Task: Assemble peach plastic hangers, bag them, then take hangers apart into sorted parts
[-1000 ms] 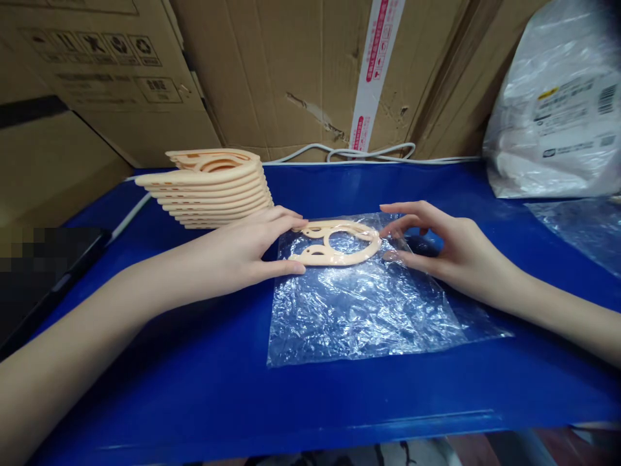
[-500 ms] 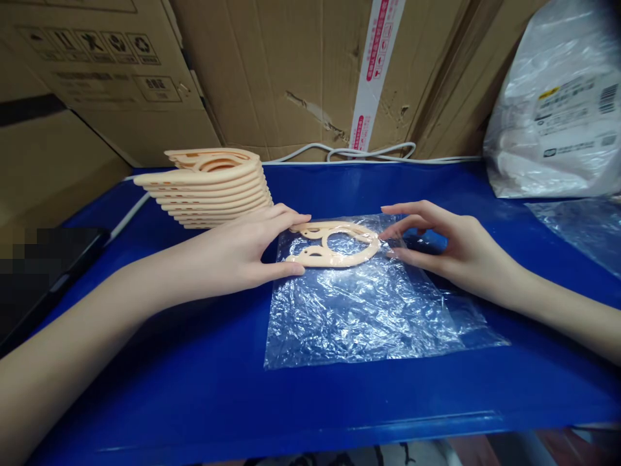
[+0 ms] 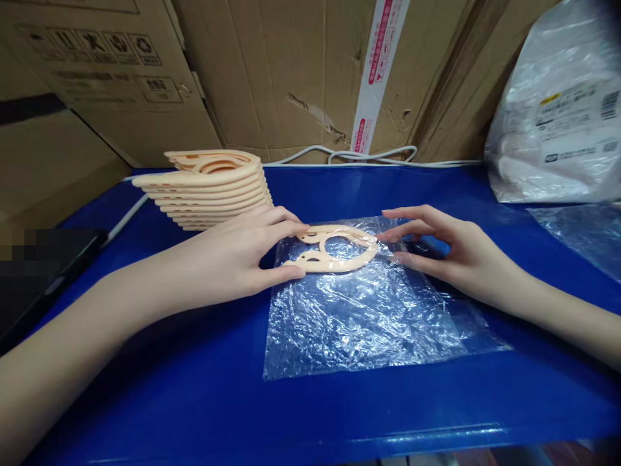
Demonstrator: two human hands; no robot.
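Note:
A beige plastic folding hanger (image 3: 347,265), folded up, lies flat at the upper part of a clear plastic bag (image 3: 349,323). Whether film covers it all is hard to tell. My left hand (image 3: 247,249) holds its left end, thumb on the near prong and fingers on the far one. At the rounded right end is my right hand (image 3: 446,249), its fingers apart, one fingertip at or very near the hanger and the thumb over the bag. Behind my left hand stands a stack of several similar hangers (image 3: 213,194), its lower front partly hidden.
Cardboard boxes (image 3: 272,71) wall off the back of the blue table (image 3: 310,414). A white cable (image 3: 369,155) runs along their foot. A filled plastic bag (image 3: 557,116) stands at back right, with clear film (image 3: 582,233) before it. A dark device (image 3: 58,278) is at left.
The hanger has shifted very slightly left and nearer within the view, along with the bag's near edge. Both hands keep nearly the same pose.

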